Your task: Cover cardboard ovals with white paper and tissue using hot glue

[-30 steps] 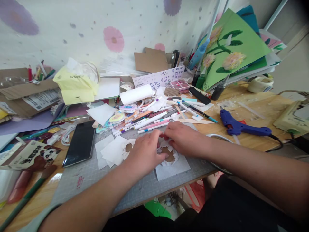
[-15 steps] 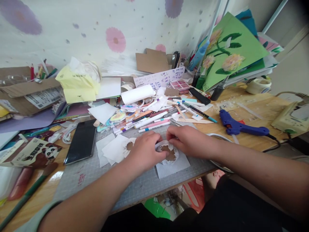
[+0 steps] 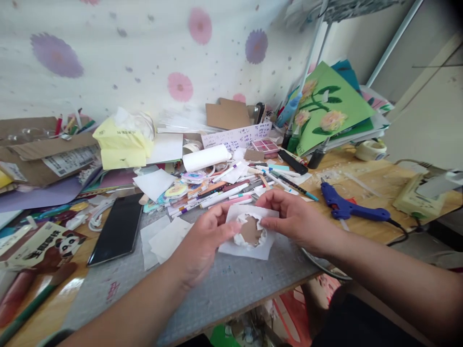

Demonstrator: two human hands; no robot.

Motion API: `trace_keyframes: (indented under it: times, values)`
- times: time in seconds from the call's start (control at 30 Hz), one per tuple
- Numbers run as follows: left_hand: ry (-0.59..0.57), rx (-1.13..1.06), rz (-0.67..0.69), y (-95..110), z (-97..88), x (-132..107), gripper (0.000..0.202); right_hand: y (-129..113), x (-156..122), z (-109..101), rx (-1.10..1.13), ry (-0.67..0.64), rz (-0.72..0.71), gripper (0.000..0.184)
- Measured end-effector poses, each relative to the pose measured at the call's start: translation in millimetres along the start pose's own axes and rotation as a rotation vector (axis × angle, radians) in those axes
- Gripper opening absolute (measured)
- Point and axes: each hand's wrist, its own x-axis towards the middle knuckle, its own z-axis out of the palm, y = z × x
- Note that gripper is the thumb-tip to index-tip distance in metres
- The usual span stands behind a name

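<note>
Between my hands is a square of white paper (image 3: 265,251) with a round brown cardboard piece (image 3: 252,232) at its middle. A crumpled white paper rim rings the cardboard. My left hand (image 3: 206,236) grips the paper's left side, thumb on the crumpled rim and fingers partly behind. On the opposite side my right hand (image 3: 296,219) holds the upper right edge, its thumb also by the rim. Both hands are just above the grey cutting mat (image 3: 202,299). Loose white paper squares (image 3: 168,238) lie on the mat left of my left hand.
A blue glue gun (image 3: 350,207) lies on the right, near a power strip (image 3: 415,197). Markers (image 3: 224,193) and scraps pile up behind my hands. To the left are a black phone (image 3: 117,229), a panda-printed box (image 3: 43,246) and a green-handled brush (image 3: 32,301).
My hands have spread to the sides of the paper square, uncovering the crumpled rim and cardboard. The paper has turned and sits farther back on the mat. The camera view has tilted up.
</note>
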Motion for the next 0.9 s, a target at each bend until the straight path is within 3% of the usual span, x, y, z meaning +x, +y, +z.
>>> trace_keyframes:
  times: [0.13,0.33,0.53,0.67,0.9]
  values:
    - [-0.008,-0.212,-0.039,-4,3.4,-2,0.028,0,-4,4,0.172,0.118,-0.05,0.025]
    - [0.093,-0.201,-0.022,-8,11.5,-5,0.027,6,-7,11,0.156,0.187,-0.06,0.024]
    - [0.078,-0.4,0.071,-10,16.4,-6,0.033,8,-11,19,0.125,0.327,-0.09,0.02]
    - [0.089,-0.62,0.141,-12,17.9,-6,0.038,10,-11,26,0.252,0.407,-0.089,0.02]
    - [0.194,-0.711,0.043,-12,24.0,-4,0.037,12,-8,40,0.371,0.427,-0.089,0.024]
